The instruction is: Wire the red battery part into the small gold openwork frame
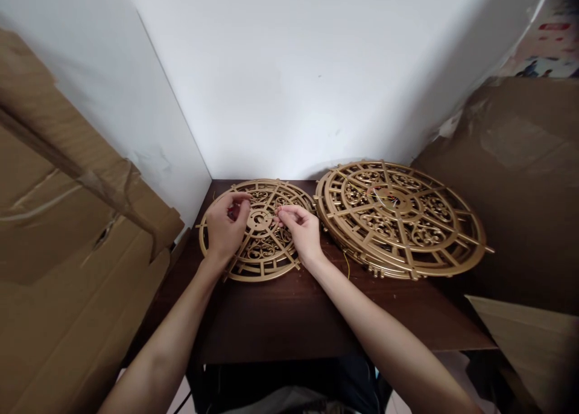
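A round gold scrollwork frame (262,276) lies flat on the dark table, with a small hub plate (261,220) at its centre. Over its left side, my left hand (225,230) is curled closed around a small red and dark object (233,211), mostly hidden by the fingers. My right hand (304,228), just right of the hub, pinches what looks like a thin wire (274,214) between thumb and forefinger. Both hands are above the frame, a short gap apart.
To the right, a stack of similar gold frames (402,248) has loose thin wires at its middle. A yellow wire (347,264) trails onto the brown table (271,323). Cardboard stands at left (67,239) and a carton (520,191) at right; a white wall (289,82) is behind.
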A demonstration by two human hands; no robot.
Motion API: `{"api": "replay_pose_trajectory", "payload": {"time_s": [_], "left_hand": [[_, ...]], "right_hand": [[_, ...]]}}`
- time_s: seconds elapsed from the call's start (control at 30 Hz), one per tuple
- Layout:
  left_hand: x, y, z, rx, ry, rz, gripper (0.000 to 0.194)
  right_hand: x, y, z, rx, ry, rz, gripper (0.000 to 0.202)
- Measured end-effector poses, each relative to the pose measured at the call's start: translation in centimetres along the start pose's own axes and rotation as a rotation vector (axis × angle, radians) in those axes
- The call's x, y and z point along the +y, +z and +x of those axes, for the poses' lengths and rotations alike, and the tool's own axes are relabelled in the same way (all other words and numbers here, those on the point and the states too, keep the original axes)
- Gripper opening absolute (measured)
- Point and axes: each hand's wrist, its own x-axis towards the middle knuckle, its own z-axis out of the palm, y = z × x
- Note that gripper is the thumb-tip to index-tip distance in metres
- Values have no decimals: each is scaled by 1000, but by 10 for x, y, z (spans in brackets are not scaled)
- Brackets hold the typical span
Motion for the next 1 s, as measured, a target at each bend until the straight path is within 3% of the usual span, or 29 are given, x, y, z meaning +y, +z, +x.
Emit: {"api": "replay_pose_trajectory", "payload": {"time_s": [0.13,0.37,0.47,0.63,0.73,0.9,1.0], "left_hand": [[-6,0,2,33,-15,1,17],[-5,2,-3,-223,238,357,13],[-4,3,-7,-308,279,501,14],[-7,5,-9,-422,252,648,18],[-10,6,-9,-433,240,662,21],[-13,7,-8,-428,187,579,20],[-18,5,-4,-423,72,442,17]], "right_hand": [[0,0,0,11,3,-15,15],[1,-1,-1,9,-22,-28,16],[2,-1,-1,15,-40,-28,16],[3,0,-2,4,-50,-28,15],[2,1,-4,-4,-58,-30,15],[1,1,-4,-27,-49,-3,16],[1,0,-3,-28,-41,2,19]]}}
